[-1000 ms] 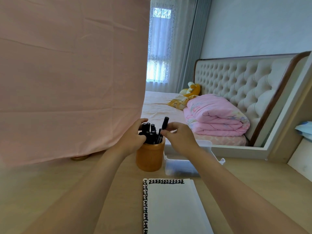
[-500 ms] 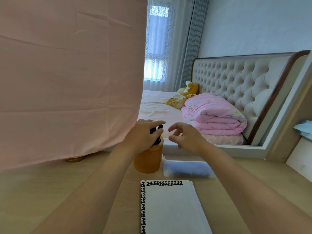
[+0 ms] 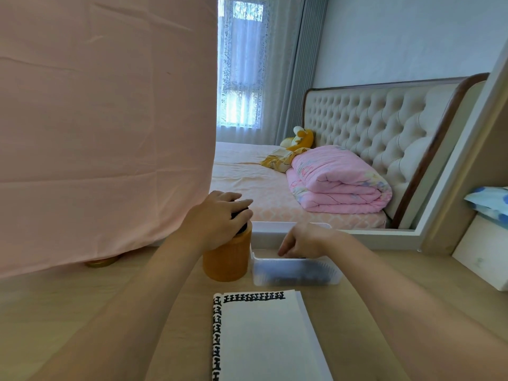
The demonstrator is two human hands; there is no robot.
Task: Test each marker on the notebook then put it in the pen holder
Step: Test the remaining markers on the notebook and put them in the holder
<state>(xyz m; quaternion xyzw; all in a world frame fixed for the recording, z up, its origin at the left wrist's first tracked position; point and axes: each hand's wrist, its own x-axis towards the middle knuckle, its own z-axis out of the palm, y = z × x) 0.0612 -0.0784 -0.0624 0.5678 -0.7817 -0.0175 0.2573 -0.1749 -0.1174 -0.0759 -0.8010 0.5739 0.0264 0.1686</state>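
On the desk (image 3: 82, 312), the left hand (image 3: 217, 218) lies flat over markers (image 3: 243, 229) in the pen holder (image 3: 226, 259); right hand (image 3: 305, 240) dips into the tray (image 3: 297, 274), grip unclear.

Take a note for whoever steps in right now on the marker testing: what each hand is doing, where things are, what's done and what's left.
Left hand: lies over the marker caps in the orange pen holder, fingers straight.
Right hand: fingers dipped into the clear tray beside the holder; whether it has a marker is hidden.
Notebook: open on the desk in front, test marks along its top and left edges.
Done: several markers stand in the holder.
Left: dark markers show through the tray wall; test each, then put it in the holder.
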